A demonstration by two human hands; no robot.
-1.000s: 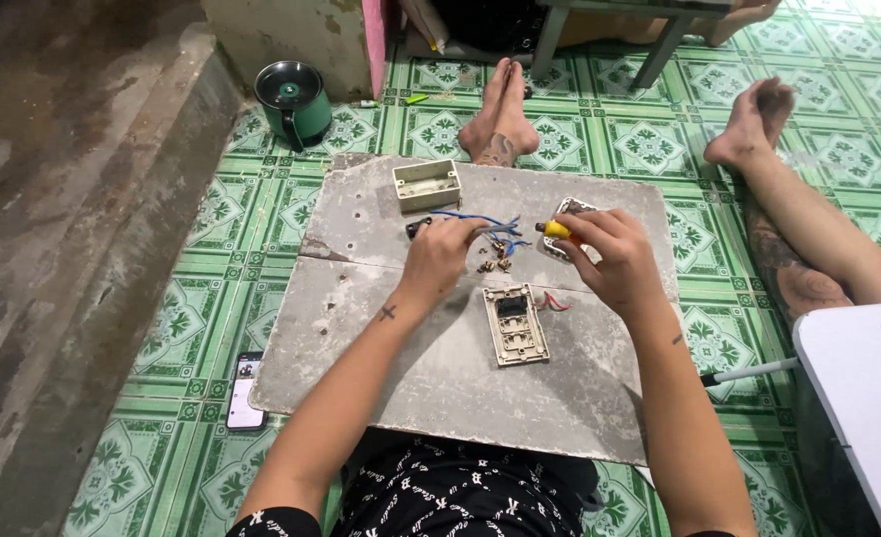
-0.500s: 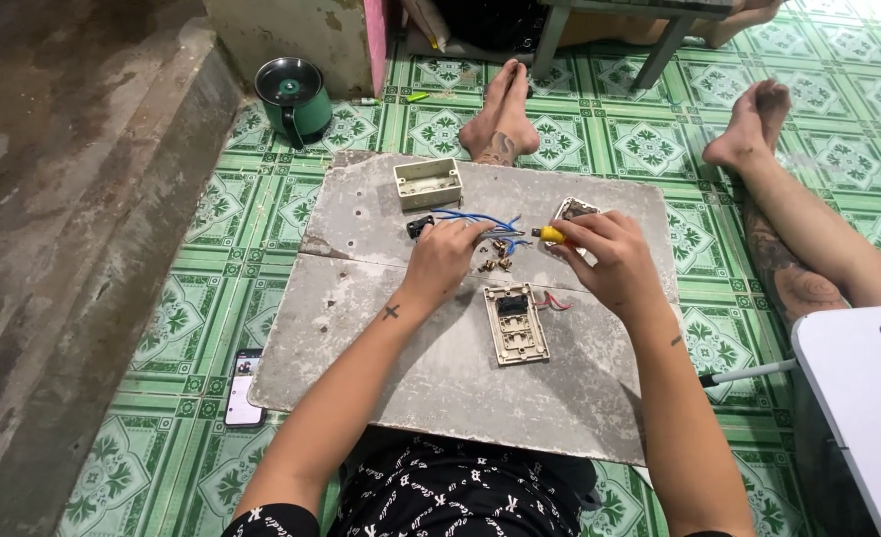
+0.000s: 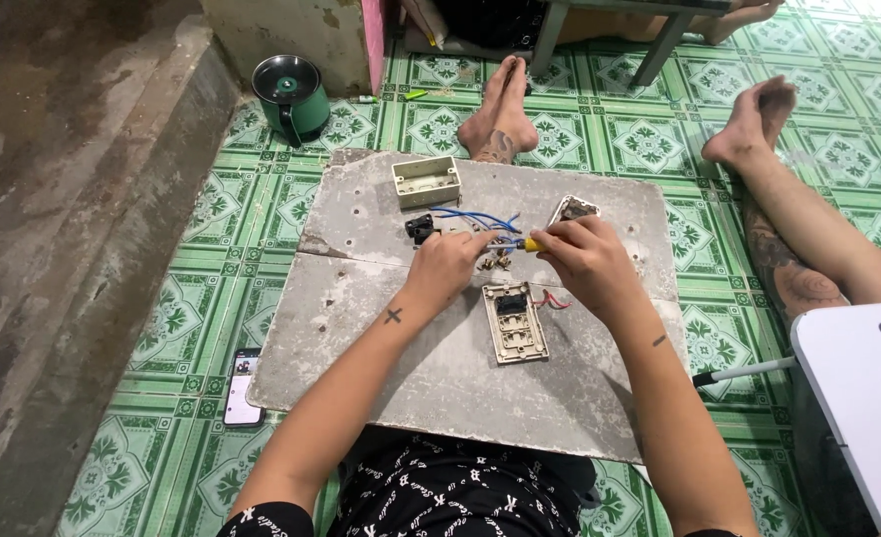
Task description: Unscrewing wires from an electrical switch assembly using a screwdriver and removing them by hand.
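From the head camera I see my left hand (image 3: 447, 267) at the centre of the frame, fingers curled and pinched on a small part where the thin blue wires (image 3: 475, 219) end; the part itself is too small for me to make out. My right hand (image 3: 587, 261) sits just beside it, fingers pressed together around a small yellow-handled screwdriver (image 3: 531, 244), its tip pointing left toward the left hand. Both hands hover over a grey, scuffed flat board (image 3: 361, 298) lying across my lap. Just below the hands lies a beige rectangular switch frame with a black insert (image 3: 515, 320), red wire ends beside it. Above, toward the upper middle, stands an open beige plastic wall box (image 3: 426, 180), with a small black switch module (image 3: 421, 229) under it. A green round kettle (image 3: 289, 94) stands at upper left on the green patterned floor tiles (image 3: 202, 209), and a dark smartphone (image 3: 243, 386) lies at lower left.
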